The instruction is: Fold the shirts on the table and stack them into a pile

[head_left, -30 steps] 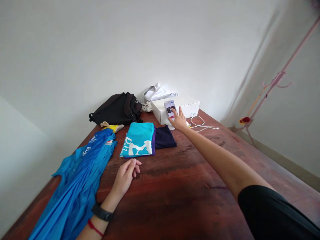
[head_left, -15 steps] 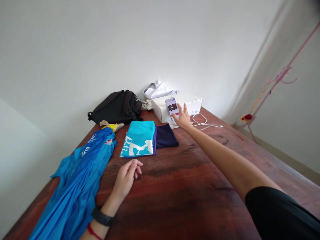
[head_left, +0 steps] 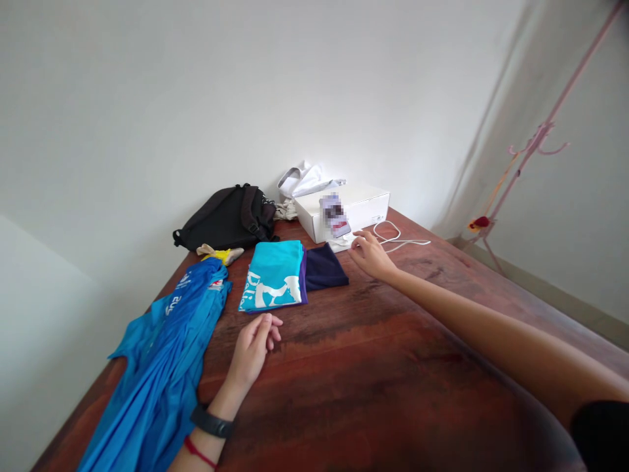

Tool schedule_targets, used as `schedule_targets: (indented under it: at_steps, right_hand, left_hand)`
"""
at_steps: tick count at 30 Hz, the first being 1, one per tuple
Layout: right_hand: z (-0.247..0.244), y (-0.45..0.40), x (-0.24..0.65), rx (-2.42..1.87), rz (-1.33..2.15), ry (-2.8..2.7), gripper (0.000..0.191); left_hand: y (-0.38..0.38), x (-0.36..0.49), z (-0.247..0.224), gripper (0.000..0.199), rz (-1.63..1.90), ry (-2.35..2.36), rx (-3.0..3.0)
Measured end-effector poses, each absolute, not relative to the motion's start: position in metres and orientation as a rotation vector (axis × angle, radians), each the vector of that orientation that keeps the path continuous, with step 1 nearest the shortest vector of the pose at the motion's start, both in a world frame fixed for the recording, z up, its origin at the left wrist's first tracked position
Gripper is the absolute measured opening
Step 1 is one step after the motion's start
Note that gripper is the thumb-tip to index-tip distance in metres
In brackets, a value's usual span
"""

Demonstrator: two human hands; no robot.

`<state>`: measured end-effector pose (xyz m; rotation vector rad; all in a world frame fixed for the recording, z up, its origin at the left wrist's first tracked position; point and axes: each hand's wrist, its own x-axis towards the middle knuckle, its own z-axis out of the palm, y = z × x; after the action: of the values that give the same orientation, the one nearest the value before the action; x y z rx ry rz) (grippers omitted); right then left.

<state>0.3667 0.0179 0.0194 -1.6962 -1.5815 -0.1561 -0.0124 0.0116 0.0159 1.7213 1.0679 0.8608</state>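
The left hand (head_left: 253, 351) and the right hand (head_left: 371, 255) are going bare; the left wrist is wearing a black band (head_left: 211, 423) with a wide, flat face; a thin red cord (head_left: 199, 452) is circling the arm just beside it, nearer the elbow; a plain black sleeve (head_left: 602, 436) is covering the upper right arm (head_left: 491, 324).

You get soft, even light — only faint shadows. The walls (head_left: 147, 98) bow toward the frame edges — the phone (head_left: 335, 215) is pixelated.
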Motion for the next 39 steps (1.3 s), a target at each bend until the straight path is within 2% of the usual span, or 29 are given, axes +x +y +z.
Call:
schedule_targets:
  at_steps: [3,7,13,24,31,39]
  right_hand:
    - [0.019,-0.032,0.353,-1.578,-0.002,-1.595,0.021]
    - [0.011,-0.085,0.339,-1.38,0.443,-1.42,0.034]
    - [-0.004,-0.096,0.331,-1.278,0.84,-1.243,0.044]
    - [0.0,-0.097,0.332,-1.256,0.87,-1.345,0.039]
    - [0.002,-0.101,0.333,-1.372,0.754,-1.491,0.031]
    - [0.003,-0.102,0.332,-1.407,0.71,-1.57,0.028]
  left_hand:
    - [0.011,-0.012,0.017,0.06,0.86,1.071,1.728]
    - [0.011,-0.014,0.018,0.059,0.868,1.07,1.748]
    - [0.007,-0.013,0.015,0.052,0.835,1.103,1.902]
    - [-0.005,-0.005,0.022,0.033,0.735,1.133,2.335]
    - [0.004,-0.021,0.054,0.031,0.339,1.056,2.574]
    - [0.061,-0.1,0.099,0.043,0.378,1.749,2.789]
